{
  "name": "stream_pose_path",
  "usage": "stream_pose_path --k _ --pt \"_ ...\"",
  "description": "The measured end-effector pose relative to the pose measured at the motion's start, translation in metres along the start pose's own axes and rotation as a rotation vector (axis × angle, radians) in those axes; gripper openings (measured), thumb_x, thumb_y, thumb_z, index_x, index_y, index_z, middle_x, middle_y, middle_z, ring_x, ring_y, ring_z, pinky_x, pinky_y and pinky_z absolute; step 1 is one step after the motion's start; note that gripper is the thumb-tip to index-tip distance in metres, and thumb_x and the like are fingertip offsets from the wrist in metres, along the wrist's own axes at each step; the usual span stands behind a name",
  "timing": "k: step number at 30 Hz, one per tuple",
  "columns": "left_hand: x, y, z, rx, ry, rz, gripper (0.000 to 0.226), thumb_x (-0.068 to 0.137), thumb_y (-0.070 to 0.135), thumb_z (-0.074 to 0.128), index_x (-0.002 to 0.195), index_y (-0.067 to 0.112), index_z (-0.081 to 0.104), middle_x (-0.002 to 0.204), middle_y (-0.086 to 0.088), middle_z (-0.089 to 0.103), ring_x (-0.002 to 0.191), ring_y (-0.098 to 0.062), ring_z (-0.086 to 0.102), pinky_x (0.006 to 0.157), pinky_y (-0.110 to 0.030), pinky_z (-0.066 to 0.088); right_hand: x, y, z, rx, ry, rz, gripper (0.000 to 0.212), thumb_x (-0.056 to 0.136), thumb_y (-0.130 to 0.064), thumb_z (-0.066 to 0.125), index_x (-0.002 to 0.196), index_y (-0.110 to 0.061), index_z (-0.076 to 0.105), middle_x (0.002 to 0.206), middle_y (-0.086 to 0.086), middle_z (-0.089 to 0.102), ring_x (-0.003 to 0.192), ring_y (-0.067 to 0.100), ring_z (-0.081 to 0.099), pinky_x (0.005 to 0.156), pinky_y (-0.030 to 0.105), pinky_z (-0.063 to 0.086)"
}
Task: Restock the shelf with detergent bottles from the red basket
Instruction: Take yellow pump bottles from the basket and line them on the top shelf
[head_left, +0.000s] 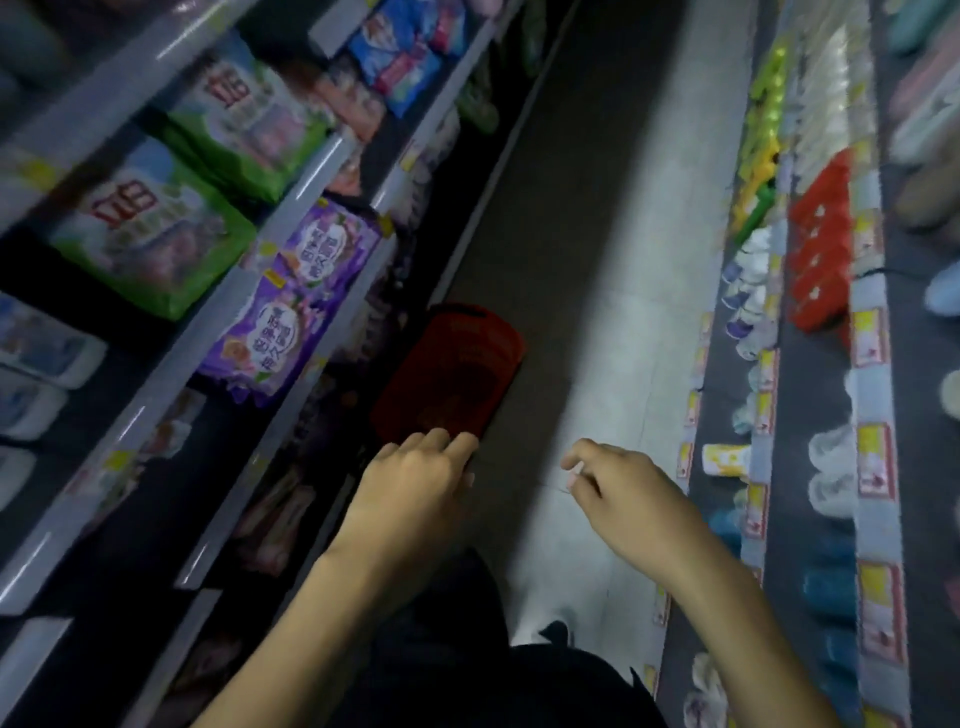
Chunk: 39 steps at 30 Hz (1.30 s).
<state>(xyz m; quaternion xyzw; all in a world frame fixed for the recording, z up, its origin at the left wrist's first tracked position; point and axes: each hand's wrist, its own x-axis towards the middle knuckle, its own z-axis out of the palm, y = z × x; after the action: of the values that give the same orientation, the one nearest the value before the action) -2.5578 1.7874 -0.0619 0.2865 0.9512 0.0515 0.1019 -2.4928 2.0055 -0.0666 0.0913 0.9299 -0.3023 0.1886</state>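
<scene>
Head view: red basket (452, 374) on aisle floor (597, 260), close against base of left shelving (306, 182). Left hand (415, 483) empty, fingers relaxed, extended toward near rim of basket; contact not discernible. Right hand (628, 493) empty, fingers loosely curled, above floor. No bottle seen in either hand. Basket interior too dark to confirm contents. Judged stage: reach for basket; pickup and shelving of bottles outstanding. Target shelf slot not identifiable.

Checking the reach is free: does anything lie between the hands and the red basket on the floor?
Nothing visible does. The left hand is at the near end of the red basket; the right hand is over bare floor beside it. Its inside is too dark to make out.
</scene>
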Motion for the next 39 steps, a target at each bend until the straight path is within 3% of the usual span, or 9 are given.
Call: stream_pose_path --k 8,13,17,21,26,33,36,39 --pt "0.092 -0.066 0.015 -0.103 0.025 -0.264 0.009 0.089 0.028 0.065 0.096 0.023 0.063 0.079 0.003 0.063 0.067 -0.023 0.066 0.055 -0.035 0.048 0.154 -0.037 -0.041 -0.145 -0.131 -0.168 0.018 0.101 -0.031 0.048 0.116 -0.028 0.057 0.111 -0.007 0.066 0.098 0.016 0.063 0.085 0.04 0.053" --pt "0.157 -0.101 0.009 -0.125 -0.022 -0.338 0.016 0.078 0.034 0.075 0.082 0.029 0.061 0.069 0.008 0.06 0.055 -0.014 0.064 0.045 -0.03 0.048 0.231 -0.062 -0.085 -0.21 -0.216 -0.214 0.02 0.102 -0.032 0.047 0.12 -0.03 0.056 0.112 -0.01 0.064 0.1 0.012 0.061 0.085 0.034 0.053" --pt "0.206 -0.123 -0.003 -0.207 -0.003 -0.382 0.017 0.097 0.037 0.048 0.105 0.025 0.057 0.097 0.004 0.063 0.089 -0.022 0.067 0.07 -0.036 0.051 0.296 -0.078 -0.112 -0.234 -0.218 -0.26 0.02 0.102 -0.033 0.047 0.12 -0.03 0.057 0.109 -0.011 0.065 0.094 0.009 0.062 0.081 0.032 0.054" --pt "0.248 -0.145 0.001 -0.251 -0.004 -0.501 0.024 0.101 0.037 0.041 0.115 0.024 0.054 0.108 0.003 0.061 0.1 -0.023 0.064 0.076 -0.036 0.048 0.36 -0.085 -0.122 -0.295 -0.322 -0.326 0.019 0.102 -0.033 0.048 0.119 -0.031 0.058 0.107 -0.014 0.065 0.09 0.004 0.063 0.08 0.031 0.056" --pt "0.278 -0.152 0.03 -0.299 -0.104 -0.778 0.024 0.1 0.037 0.042 0.115 0.021 0.053 0.108 -0.001 0.062 0.098 -0.027 0.064 0.066 -0.035 0.037 0.459 -0.084 -0.108 -0.411 -0.57 -0.469 0.02 0.102 -0.03 0.049 0.118 -0.028 0.059 0.099 -0.011 0.067 0.088 0.008 0.065 0.08 0.037 0.057" --pt "0.298 -0.139 0.09 -0.65 -0.231 -1.239 0.02 0.097 0.033 0.046 0.113 0.025 0.055 0.116 -0.005 0.064 0.102 -0.034 0.062 0.079 -0.04 0.051 0.571 -0.091 -0.066 -0.668 -0.918 -0.68 0.022 0.101 -0.027 0.05 0.121 -0.024 0.06 0.1 -0.002 0.068 0.089 0.019 0.066 0.079 0.043 0.057" --pt "0.304 -0.138 0.144 -0.829 -0.206 -1.395 0.019 0.095 0.031 0.049 0.111 0.029 0.059 0.107 -0.006 0.066 0.097 -0.034 0.062 0.078 -0.038 0.049 0.604 -0.083 -0.027 -0.689 -0.987 -0.706 0.024 0.102 -0.024 0.049 0.123 -0.022 0.061 0.099 -0.001 0.067 0.091 0.018 0.065 0.08 0.041 0.056" --pt "0.304 -0.144 0.23 -0.957 -0.22 -1.504 0.015 0.096 0.035 0.048 0.096 0.025 0.059 0.094 -0.01 0.063 0.082 -0.029 0.056 0.07 -0.032 0.041 0.632 -0.06 0.034 -0.782 -1.077 -0.671 0.025 0.104 -0.026 0.045 0.125 -0.024 0.058 0.116 0.0 0.064 0.103 0.019 0.062 0.084 0.035 0.053"
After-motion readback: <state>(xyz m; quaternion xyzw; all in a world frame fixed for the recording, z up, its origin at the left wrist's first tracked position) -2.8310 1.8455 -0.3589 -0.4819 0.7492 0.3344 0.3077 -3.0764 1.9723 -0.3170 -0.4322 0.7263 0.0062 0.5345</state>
